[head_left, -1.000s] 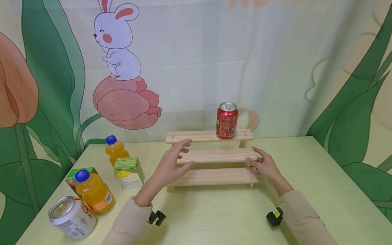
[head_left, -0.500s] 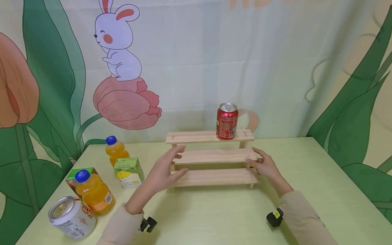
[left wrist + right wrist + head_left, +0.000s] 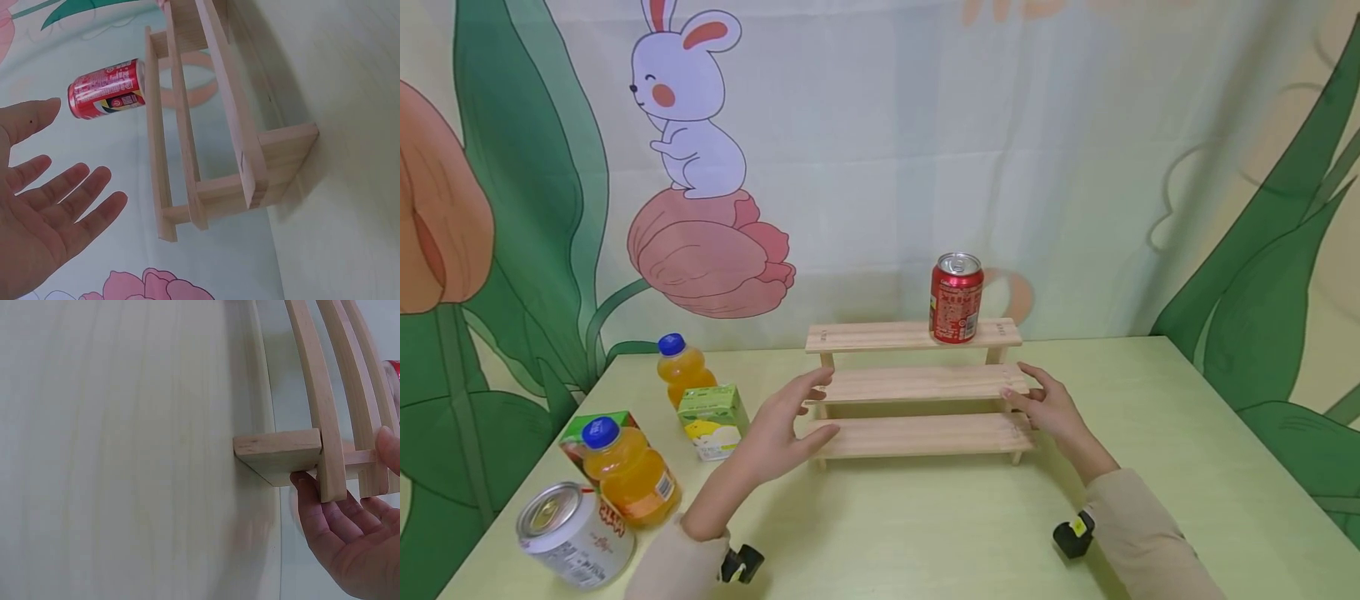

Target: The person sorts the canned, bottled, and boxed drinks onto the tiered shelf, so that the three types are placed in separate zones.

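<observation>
A three-tier wooden shelf (image 3: 917,383) stands at the middle of the table. On its top board, right of centre, a red soda can (image 3: 957,300) sits upright. My right hand (image 3: 1054,408) holds the shelf's right end; in the right wrist view its thumb lies on a board and its fingers (image 3: 325,525) curl around the board ends. My left hand (image 3: 775,437) hovers by the shelf's left end, fingers spread and holding nothing. In the left wrist view, the palm of the left hand (image 3: 44,219) shows apart from the shelf.
On the left of the table are two orange juice bottles (image 3: 628,471), a green drink carton (image 3: 711,421), another carton (image 3: 576,429) partly hidden behind the nearer bottle, and a white can (image 3: 576,537). A printed curtain (image 3: 850,167) hangs behind the table.
My left hand has moved left and nearer to me, away from in front of the shelf's boards. My right hand stays on the shelf's right end; shelf and red can look unmoved.
</observation>
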Demonstrator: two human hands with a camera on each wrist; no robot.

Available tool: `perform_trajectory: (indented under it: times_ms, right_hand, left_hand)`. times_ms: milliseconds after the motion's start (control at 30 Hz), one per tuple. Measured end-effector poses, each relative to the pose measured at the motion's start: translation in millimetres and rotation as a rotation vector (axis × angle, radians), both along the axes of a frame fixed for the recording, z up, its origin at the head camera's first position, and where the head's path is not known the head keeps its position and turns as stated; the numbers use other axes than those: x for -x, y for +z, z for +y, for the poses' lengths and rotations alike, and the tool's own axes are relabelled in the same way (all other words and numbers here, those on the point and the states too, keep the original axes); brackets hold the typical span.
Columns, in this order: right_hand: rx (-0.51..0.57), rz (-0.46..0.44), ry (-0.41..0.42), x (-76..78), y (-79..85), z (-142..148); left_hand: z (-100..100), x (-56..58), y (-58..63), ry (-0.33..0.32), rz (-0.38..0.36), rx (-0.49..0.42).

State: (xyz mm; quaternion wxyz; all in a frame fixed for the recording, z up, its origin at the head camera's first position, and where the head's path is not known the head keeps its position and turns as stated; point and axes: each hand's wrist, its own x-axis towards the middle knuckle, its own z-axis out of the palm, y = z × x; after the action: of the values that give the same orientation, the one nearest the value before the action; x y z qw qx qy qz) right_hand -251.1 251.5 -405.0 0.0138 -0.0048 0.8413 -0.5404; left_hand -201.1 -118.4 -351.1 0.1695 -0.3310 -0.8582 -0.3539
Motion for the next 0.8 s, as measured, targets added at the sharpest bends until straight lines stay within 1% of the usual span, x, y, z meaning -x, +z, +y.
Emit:
perform_trajectory:
  times_ms: [200,500,700,800]
  right_hand:
    - [-0.001,-0.003,-0.004,0.5,0.2,-1]
    - [-0.004,-0.001,-0.008,1.6,-1.4,0]
    - [-0.003,-0.006,-0.007,1.3,0.0,-2]
    - [-0.005,-0.006,-0.004,0.4,1.2,-2]
  left_hand:
    - [-8,-3.6,-4.7,0.012,-0.035,0.004]
    - [-15,-11.0,-6.6,0.043,-0.066,0.002]
    - [-20,-14.9,-9.3,0.039,-0.055,0.007]
    - [-23,-16.4,-10.6,0.048,-0.057,0.015]
